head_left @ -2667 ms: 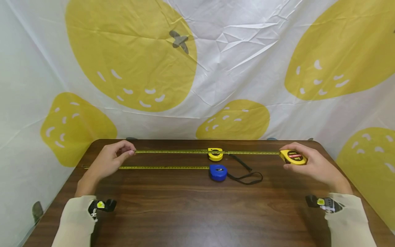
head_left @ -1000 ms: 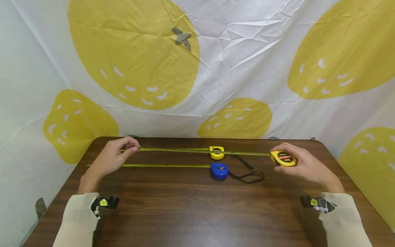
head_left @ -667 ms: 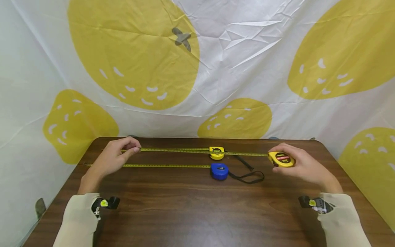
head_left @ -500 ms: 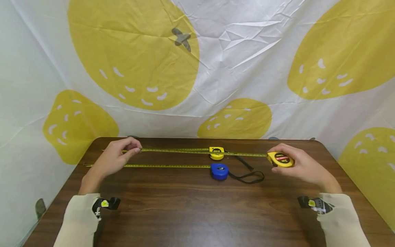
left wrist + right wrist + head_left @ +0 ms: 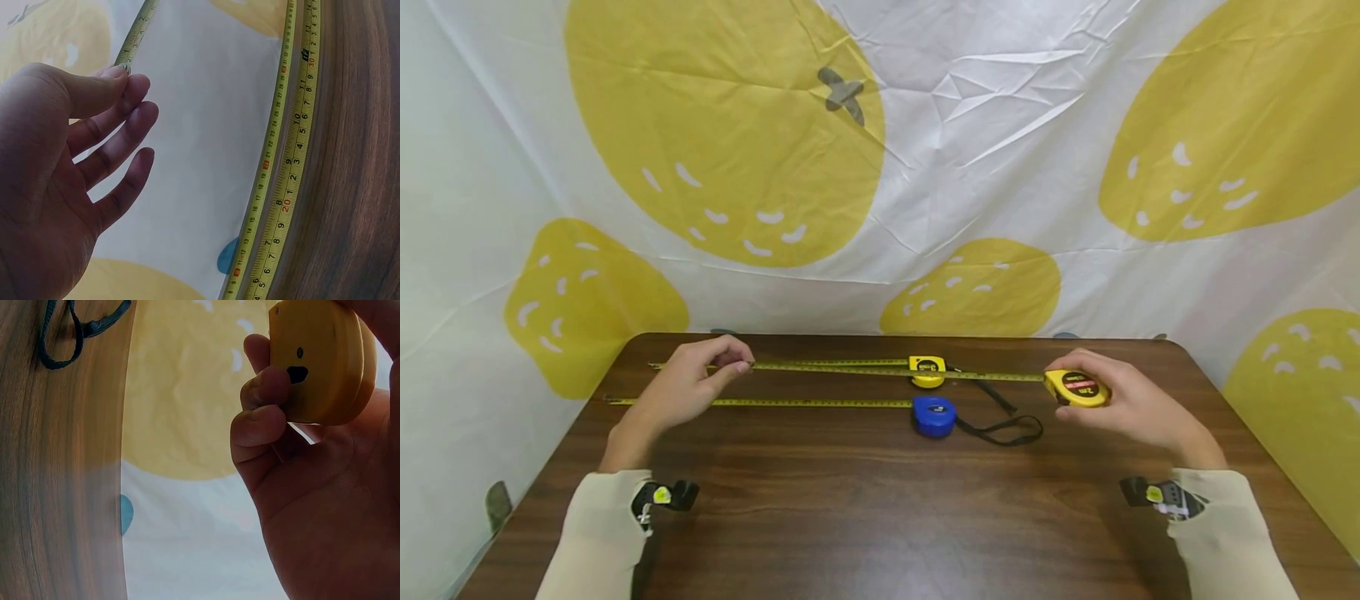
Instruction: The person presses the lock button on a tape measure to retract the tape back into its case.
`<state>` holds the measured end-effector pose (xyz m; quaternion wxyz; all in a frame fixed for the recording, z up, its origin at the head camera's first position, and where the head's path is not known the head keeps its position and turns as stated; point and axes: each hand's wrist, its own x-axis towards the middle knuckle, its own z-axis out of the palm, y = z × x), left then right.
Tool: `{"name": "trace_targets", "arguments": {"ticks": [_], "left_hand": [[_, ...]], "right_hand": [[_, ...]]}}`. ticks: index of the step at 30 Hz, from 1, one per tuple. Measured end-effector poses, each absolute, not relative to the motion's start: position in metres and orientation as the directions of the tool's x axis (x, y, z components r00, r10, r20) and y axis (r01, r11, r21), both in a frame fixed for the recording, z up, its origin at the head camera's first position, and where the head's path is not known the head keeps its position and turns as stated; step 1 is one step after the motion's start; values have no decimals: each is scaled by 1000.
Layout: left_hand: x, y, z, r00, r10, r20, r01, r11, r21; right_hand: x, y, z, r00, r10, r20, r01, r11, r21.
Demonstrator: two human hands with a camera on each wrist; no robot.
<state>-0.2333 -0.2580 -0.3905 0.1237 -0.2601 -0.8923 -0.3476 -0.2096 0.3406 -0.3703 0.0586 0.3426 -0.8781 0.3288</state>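
Observation:
My left hand (image 5: 681, 387) pinches the hooked end of a yellow measuring blade (image 5: 992, 376) between thumb and forefinger; its other fingers are spread in the left wrist view. My right hand (image 5: 1138, 408) grips the yellow tape measure (image 5: 1077, 388) that blade runs from. The blade stretches above the table, sloping slightly down to the right. It crosses over a second yellow tape measure (image 5: 928, 382), which lies on the table with its own blade pulled out leftward. Nearer me lies a blue tape measure (image 5: 933, 418), its blade (image 5: 820, 403) also extended left, partly behind my left hand.
The brown wooden table (image 5: 880, 517) ends at a white cloth (image 5: 775, 304) with yellow fruit prints. A black wrist strap (image 5: 1011, 433) trails right from the blue tape measure, and another dark strap (image 5: 996, 395) from the yellow one lying down.
Both hands have moved toward each other, and the blade between them has become shorter, drawn into the held case. The two tape measures on the table lie as before; the head view shifted slightly.

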Motion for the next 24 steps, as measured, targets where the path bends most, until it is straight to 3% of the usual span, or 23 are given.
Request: {"name": "trace_targets", "arguments": {"ticks": [24], "left_hand": [[-233, -254, -389, -827, 401, 394, 562, 616, 552]], "right_hand": [[-208, 327, -369, -755, -570, 324, -646, 565, -513]]}}
